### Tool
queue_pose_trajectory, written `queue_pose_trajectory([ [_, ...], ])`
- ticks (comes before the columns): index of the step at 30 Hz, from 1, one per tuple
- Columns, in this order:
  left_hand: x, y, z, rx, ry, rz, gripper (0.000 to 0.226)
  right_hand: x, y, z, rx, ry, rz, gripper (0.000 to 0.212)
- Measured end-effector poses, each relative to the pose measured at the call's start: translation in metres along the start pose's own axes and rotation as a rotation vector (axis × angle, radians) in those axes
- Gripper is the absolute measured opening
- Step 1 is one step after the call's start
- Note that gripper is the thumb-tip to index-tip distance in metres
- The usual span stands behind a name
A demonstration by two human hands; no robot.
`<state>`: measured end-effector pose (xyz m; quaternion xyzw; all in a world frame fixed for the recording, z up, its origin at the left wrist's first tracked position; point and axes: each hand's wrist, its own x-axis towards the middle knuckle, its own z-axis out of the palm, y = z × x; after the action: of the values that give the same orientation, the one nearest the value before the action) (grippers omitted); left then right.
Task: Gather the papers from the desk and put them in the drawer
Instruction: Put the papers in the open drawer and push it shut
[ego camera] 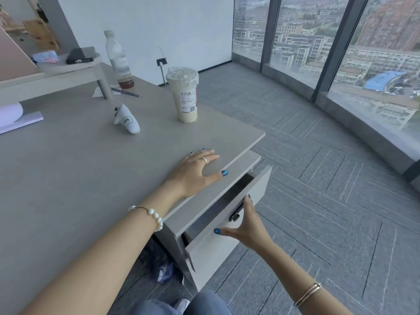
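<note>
Overlooking grey desk point(68, 173), city windows point(318, 42)

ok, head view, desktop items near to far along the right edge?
left hand flat on the desk → white plush toy → iced drink cup → plastic bottle

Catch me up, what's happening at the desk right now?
A person sits at a grey desk. The right hand is on the front of the top drawer, by its handle; the drawer stands partly open. The left hand rests flat on the desk near its edge, holding nothing. Some papers lie at the far left of the desk, not yet gathered. An iced drink cup and a bottle stand further back.
</note>
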<state>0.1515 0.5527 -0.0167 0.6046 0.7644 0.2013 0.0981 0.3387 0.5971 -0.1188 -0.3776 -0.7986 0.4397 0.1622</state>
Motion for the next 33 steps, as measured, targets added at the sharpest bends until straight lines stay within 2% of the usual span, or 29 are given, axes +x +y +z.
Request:
queue_pose_trajectory([
  [3, 0.000, 0.002, -0.002, -0.015, 0.013, 0.002, 0.061, 0.018, -0.004, 0.009, -0.035, 0.010, -0.032, 0.097],
  [7, 0.000, 0.003, -0.001, -0.005, 0.009, 0.002, 0.061, 0.034, -0.009, 0.020, -0.088, -0.004, -0.025, 0.112],
  [10, 0.000, 0.002, -0.002, -0.002, 0.003, 0.002, 0.062, 0.038, -0.010, 0.025, -0.112, 0.004, 0.014, 0.115],
  [14, 0.000, 0.004, -0.002, 0.004, 0.001, -0.008, 0.062, 0.040, -0.011, 0.026, -0.105, 0.021, 0.032, 0.100],
  [19, -0.001, 0.004, -0.002, 0.011, 0.010, -0.009, 0.061, 0.043, -0.014, 0.027, -0.124, 0.017, 0.052, 0.107],
  [23, -0.003, 0.006, -0.003, 0.007, 0.003, -0.017, 0.062, 0.039, -0.019, 0.024, -0.116, 0.016, 0.074, 0.087],
  [28, -0.004, 0.008, -0.004, 0.013, 0.008, -0.020, 0.062, 0.039, -0.015, 0.022, -0.109, -0.017, 0.069, 0.117],
  [33, -0.005, 0.009, -0.005, 0.005, -0.003, -0.020, 0.061, 0.033, -0.016, 0.015, -0.122, -0.080, 0.076, 0.125],
])
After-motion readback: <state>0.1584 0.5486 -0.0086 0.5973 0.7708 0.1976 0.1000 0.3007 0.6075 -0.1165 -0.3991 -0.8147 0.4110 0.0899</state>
